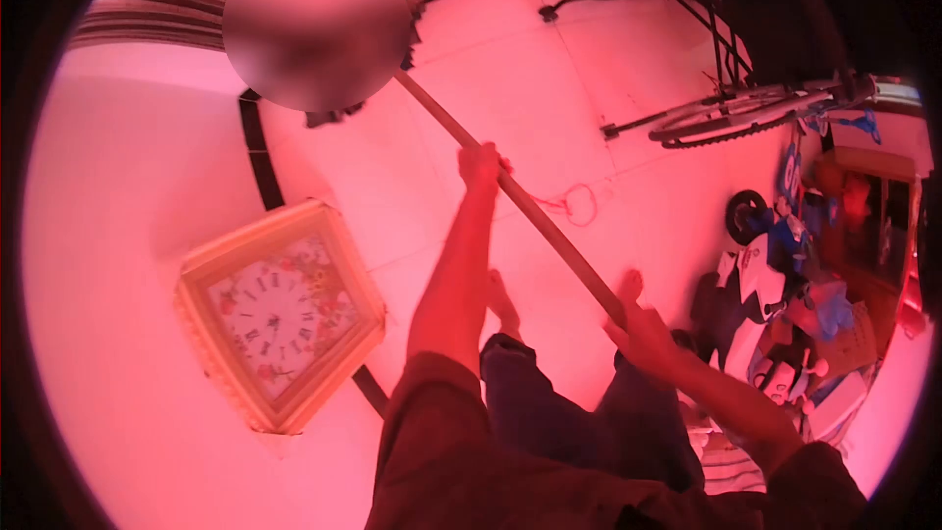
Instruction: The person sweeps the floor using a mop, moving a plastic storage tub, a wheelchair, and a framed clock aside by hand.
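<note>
We have a long wooden pole (554, 236) in both hands, slanting across the floor (496, 64) from near right to far left. Our left hand (481, 167) is the farther one, its grip wrapped around the shaft; our right hand (643, 336) is nearer, its grip closed about the pole's near end. The far end runs to a blurred round patch (319, 39), with dark ragged edges showing past its rim — we cannot tell what is fixed there.

The step in hand, as we judge it, is steering the pole two-handed. A further move calls for the hands to work together: the left guiding the shaft, the right minding the near end.

A thin looped cord (595, 204) lies on the floor to the right of the pole, apart from it, so we would watch for a snag. What looks like a wheelchair (775, 29) stands at far right, and a white motorbike (758, 280), perhaps a toy, at near right. On the left wall hangs a flowered clock (280, 319) — well apart from both hands. Our bare left foot (503, 304) shows below the left hand.
</note>
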`<state>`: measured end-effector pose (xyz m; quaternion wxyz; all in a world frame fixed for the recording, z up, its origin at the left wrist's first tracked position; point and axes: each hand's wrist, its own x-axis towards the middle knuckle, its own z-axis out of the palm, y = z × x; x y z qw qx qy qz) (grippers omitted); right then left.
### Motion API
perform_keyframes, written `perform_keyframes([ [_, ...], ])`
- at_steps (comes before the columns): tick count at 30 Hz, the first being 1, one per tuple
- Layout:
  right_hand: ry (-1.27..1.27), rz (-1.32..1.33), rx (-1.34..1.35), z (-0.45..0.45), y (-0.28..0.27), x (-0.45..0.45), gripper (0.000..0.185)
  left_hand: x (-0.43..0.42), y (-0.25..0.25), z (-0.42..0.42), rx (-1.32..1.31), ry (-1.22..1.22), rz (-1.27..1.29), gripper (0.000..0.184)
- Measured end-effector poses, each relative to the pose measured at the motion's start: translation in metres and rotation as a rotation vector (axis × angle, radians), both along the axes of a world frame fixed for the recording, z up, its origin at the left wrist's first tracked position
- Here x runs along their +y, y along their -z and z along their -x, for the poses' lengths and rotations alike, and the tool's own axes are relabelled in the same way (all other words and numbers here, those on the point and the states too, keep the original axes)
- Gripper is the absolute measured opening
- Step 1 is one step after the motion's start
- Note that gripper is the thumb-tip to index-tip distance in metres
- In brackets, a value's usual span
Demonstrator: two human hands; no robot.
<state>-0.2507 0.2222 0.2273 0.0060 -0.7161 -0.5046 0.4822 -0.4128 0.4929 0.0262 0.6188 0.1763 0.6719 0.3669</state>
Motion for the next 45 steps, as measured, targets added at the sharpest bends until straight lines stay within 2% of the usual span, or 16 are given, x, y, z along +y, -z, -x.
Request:
perform_keyframes([
  [1, -0.108, -0.170, 0.015, 0.003, 0.037, 0.009, 0.036, 0.011, 0.008, -0.001, 0.139, 0.060, 0.005, 0.022],
  [3, -0.129, -0.054, 0.000, 0.019, 0.051, 0.032, 0.032, 0.028, 0.076, 0.020, 0.884, 1.022, -0.270, 0.029],
  [5, -0.056, 0.112, 0.060, 0.017, 0.053, 0.021, 0.030, 0.027, 0.085, 0.026, 1.272, 1.436, -0.409, 0.041],
  [6, -0.049, 0.131, 0.064, 0.006, 0.043, 0.011, 0.029, 0.018, 0.139, 0.034, 1.018, 1.120, -0.258, 0.042],
  [9, -0.079, 0.309, 0.002, -0.056, 0.021, -0.031, 0.030, -0.019, 0.110, -0.029, 0.532, 0.606, 0.215, 0.031],
  [11, -0.080, 0.312, -0.021, -0.109, 0.006, -0.061, 0.030, -0.060, 0.106, -0.062, 1.206, 1.476, -0.241, 0.029],
  [13, -0.106, 0.335, -0.071, -0.166, -0.017, -0.099, 0.030, -0.118, 0.099, -0.111, 1.165, 1.448, -0.220, 0.030],
  [14, -0.115, 0.341, -0.092, -0.195, -0.029, -0.117, 0.030, -0.152, 0.119, -0.137, 1.111, 1.254, -0.163, 0.040],
  [15, -0.102, 0.402, -0.111, -0.224, -0.041, -0.137, 0.029, -0.178, 0.099, -0.171, 0.598, 0.713, 0.263, 0.056],
  [17, -0.126, 0.443, -0.125, -0.277, -0.071, -0.171, 0.028, -0.260, 0.108, -0.231, 1.028, 0.931, -0.001, 0.063],
  [22, -0.200, 0.433, -0.276, -0.404, -0.132, -0.301, 0.031, -0.394, 0.024, -0.380, 0.684, 0.679, 0.373, 0.050],
  [26, -0.226, 0.497, -0.347, -0.472, -0.163, -0.354, 0.024, -0.461, -0.015, -0.447, -0.067, 0.043, 0.557, 0.025],
  [29, -0.251, 0.443, -0.382, -0.506, -0.174, -0.387, 0.031, -0.524, 0.003, -0.461, -0.442, 0.005, 0.648, 0.016],
  [31, -0.189, 0.465, -0.351, -0.514, -0.188, -0.417, 0.026, -0.526, -0.043, -0.473, -0.339, -0.093, 0.774, 0.013],
  [41, -0.035, 0.367, -0.233, -0.408, -0.150, -0.488, 0.033, -0.444, -0.125, -0.385, -0.275, -0.019, 0.540, 0.013],
  [45, 0.104, 0.380, -0.192, -0.322, -0.083, -0.375, 0.040, -0.330, -0.021, -0.339, 0.134, 0.638, 0.202, 0.015],
])
